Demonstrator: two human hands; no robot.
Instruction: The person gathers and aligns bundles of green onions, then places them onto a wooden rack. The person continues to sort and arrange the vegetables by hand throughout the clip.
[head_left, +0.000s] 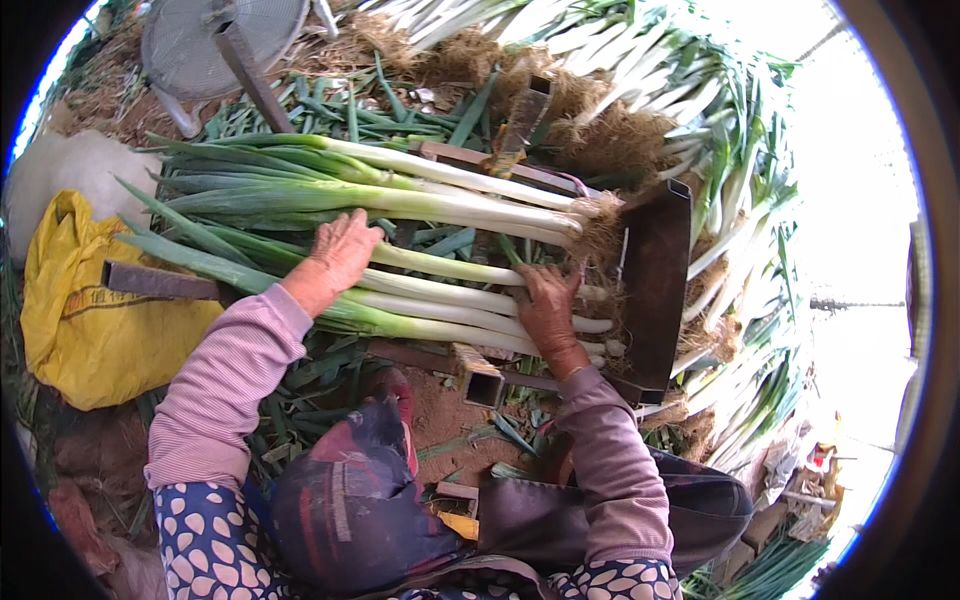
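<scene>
Long green onions (450, 202) with thick white shanks and green leaves lie across a metal frame (517, 176). Their bushy roots (600, 217) point toward an upright rusty metal plate (656, 285) on the right. My left hand (341, 251) is curled over the nearer stalks, where white turns to green. Closer to the roots, my right hand (551, 311) grips the white shanks (450, 304) of this nearer group. A narrow gap separates it from the farther group. The undersides of both hands are hidden.
More green onions (637, 75) are heaped behind and to the right. Square metal posts (484, 382) stick up around the frame. To the left lie a yellow woven sack (82, 315) and a pale bag (75, 180). A round mesh-topped stool (221, 45) stands at the far left.
</scene>
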